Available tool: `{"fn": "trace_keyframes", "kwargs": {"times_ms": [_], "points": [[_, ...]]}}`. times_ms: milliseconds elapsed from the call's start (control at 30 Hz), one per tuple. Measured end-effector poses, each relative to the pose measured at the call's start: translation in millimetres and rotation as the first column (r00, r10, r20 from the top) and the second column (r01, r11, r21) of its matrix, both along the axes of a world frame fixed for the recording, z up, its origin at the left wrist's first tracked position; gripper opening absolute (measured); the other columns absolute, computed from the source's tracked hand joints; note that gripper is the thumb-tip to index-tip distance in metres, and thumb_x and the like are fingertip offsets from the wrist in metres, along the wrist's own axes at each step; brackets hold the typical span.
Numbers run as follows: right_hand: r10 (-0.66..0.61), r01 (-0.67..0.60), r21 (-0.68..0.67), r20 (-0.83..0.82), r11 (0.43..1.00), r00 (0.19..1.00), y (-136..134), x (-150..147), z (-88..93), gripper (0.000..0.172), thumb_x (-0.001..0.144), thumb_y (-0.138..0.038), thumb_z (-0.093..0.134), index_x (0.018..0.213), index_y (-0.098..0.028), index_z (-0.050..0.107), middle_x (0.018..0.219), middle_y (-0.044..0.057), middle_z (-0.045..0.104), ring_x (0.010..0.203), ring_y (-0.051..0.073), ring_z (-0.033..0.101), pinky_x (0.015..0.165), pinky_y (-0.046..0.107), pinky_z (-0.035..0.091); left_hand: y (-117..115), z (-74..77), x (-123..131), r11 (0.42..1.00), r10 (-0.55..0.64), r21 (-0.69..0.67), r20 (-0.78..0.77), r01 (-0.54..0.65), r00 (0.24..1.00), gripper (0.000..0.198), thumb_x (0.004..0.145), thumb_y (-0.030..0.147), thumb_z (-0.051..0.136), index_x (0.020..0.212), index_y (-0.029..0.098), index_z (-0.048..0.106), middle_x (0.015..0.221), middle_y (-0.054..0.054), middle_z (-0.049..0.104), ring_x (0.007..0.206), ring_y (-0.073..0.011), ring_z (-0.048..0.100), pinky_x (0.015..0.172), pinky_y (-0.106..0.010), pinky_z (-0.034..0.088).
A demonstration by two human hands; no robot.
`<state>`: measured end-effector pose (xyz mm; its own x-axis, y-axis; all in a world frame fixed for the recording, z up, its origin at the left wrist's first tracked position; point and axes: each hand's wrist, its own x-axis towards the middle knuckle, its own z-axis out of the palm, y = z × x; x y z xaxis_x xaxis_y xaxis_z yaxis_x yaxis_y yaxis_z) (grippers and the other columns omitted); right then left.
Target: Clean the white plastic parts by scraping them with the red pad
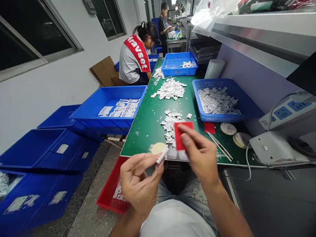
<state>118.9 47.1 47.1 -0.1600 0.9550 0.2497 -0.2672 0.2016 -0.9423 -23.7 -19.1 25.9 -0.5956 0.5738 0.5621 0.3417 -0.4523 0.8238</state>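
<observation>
Between the thumb and fingers of my left hand is a small white plastic part, held tilted above the table's front edge. My right hand pinches a flat red square sheet by its right side, a short way from the white part. Behind the sheet lies a loose pile of similar small white parts, partly hidden by it. A round cream disc rests at the table edge just behind my left fingertips.
On the green table are a blue basket of white parts, tweezers, round discs and a power strip. A blue tray stands left, a red bin below. A co-worker sits beyond.
</observation>
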Motion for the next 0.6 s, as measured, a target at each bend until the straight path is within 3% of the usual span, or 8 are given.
{"fn": "trace_keyframes", "kwargs": {"times_ms": [33, 133, 233, 267, 367, 433, 500, 600], "points": [[-0.051, 0.051, -0.013, 0.0, 0.999, 0.999, 3.2, 0.8, -0.1, 0.027, 0.095, -0.037, 0.079, 0.122, -0.034, 0.084, 0.096, 0.003, 0.087, 0.089, 0.025, 0.08, 0.073, 0.034, 0.066, 0.2, 0.2, 0.2, 1.0, 0.005, -0.001, -0.013, -0.005, 1.0, 0.052, 0.072, 0.004, 0.091, 0.112, 0.023, 0.065, 0.087, 0.004, 0.085, 0.077, -0.0168, 0.081, 0.082, -0.029, 0.064], [0.142, -0.142, 0.003, 0.038, 0.99, 0.989, 6.7, 1.5, -1.6, 0.033, 0.087, -0.038, 0.087, 0.118, -0.028, 0.086, 0.093, 0.004, 0.087, 0.091, 0.028, 0.081, 0.073, 0.036, 0.067, 0.2, 0.2, 1.4, 0.999, -0.003, 0.055, -0.007, 0.003, 1.0, 0.054, 0.071, 0.002, 0.091, 0.113, 0.025, 0.066, 0.088, 0.004, 0.085, 0.075, -0.017, 0.081, 0.075, -0.028, 0.064], [-0.053, 0.051, -0.075, -0.024, 0.996, 0.998, 9.4, 0.5, -1.5, 0.027, 0.09, -0.036, 0.085, 0.116, -0.03, 0.086, 0.109, 0.004, 0.087, 0.094, 0.024, 0.081, 0.08, 0.033, 0.066, 0.1, -2.2, 1.4, 0.996, 0.033, 0.085, 0.002, -0.033, 0.999, 0.054, 0.07, 0.0, 0.09, 0.111, 0.025, 0.066, 0.088, 0.004, 0.086, 0.076, -0.0185, 0.081, 0.073, -0.03, 0.065], [-0.046, 0.042, -0.095, -0.04, 0.995, 0.998, 11.3, 0.1, -1.6, 0.026, 0.09, -0.037, 0.085, 0.115, -0.03, 0.087, 0.111, 0.004, 0.087, 0.093, 0.023, 0.081, 0.08, 0.032, 0.066, 0.2, -3.4, 0.5, 0.995, 0.03, 0.09, -0.01, -0.029, 1.0, 0.051, 0.07, 0.0, 0.09, 0.109, 0.025, 0.067, 0.088, 0.003, 0.086, 0.076, -0.019, 0.081, 0.072, -0.031, 0.065], [0.129, -0.127, -0.099, 0.012, 0.987, 0.992, 18.8, -0.8, -6.3, 0.025, 0.086, -0.038, 0.088, 0.108, -0.026, 0.089, 0.103, 0.006, 0.088, 0.09, 0.025, 0.081, 0.078, 0.033, 0.065, 2.5, -6.9, -6.0, 0.989, -0.039, 0.142, -0.018, 0.041, 0.999, 0.047, 0.069, 0.002, 0.091, 0.1, 0.027, 0.066, 0.084, 0.005, 0.085, 0.077, -0.0196, 0.08, 0.072, -0.033, 0.065], [-0.026, 0.028, -0.153, 0.013, 0.988, 1.0, 22.6, -1.1, -12.9, 0.023, 0.087, -0.038, 0.087, 0.105, -0.025, 0.089, 0.102, 0.006, 0.087, 0.09, 0.024, 0.079, 0.076, 0.033, 0.064, 6.1, -7.7, -12.8, 0.984, -0.134, 0.132, 0.092, 0.121, 0.987, 0.045, 0.071, 0.006, 0.093, 0.099, 0.028, 0.066, 0.08, 0.007, 0.083, 0.077, -0.0175, 0.079, 0.074, -0.032, 0.065], [-0.224, 0.202, -0.243, -0.063, 0.949, 0.973, 22.4, -0.5, -19.6, 0.023, 0.088, -0.04, 0.085, 0.105, -0.025, 0.088, 0.1, 0.005, 0.086, 0.083, 0.02, 0.076, 0.069, 0.028, 0.061, 11.0, -6.9, -19.5, 0.963, -0.269, 0.081, 0.315, 0.257, 0.91, 0.04, 0.073, 0.015, 0.095, 0.1, 0.029, 0.069, 0.076, 0.008, 0.08, 0.075, -0.0139, 0.077, 0.077, -0.027, 0.065], [-0.258, 0.204, -0.299, -0.154, 0.932, 0.954, 14.5, 1.8, -23.7, 0.019, 0.09, -0.041, 0.082, 0.101, -0.025, 0.085, 0.088, 0.002, 0.081, 0.064, 0.014, 0.066, 0.054, 0.023, 0.053, 16.4, -4.7, -26.6, 0.877, -0.408, 0.05, 0.606, 0.478, 0.683, 0.033, 0.073, 0.028, 0.097, 0.099, 0.028, 0.076, 0.077, 0.005, 0.077, 0.073, -0.0103, 0.075, 0.074, -0.02, 0.063]]}}
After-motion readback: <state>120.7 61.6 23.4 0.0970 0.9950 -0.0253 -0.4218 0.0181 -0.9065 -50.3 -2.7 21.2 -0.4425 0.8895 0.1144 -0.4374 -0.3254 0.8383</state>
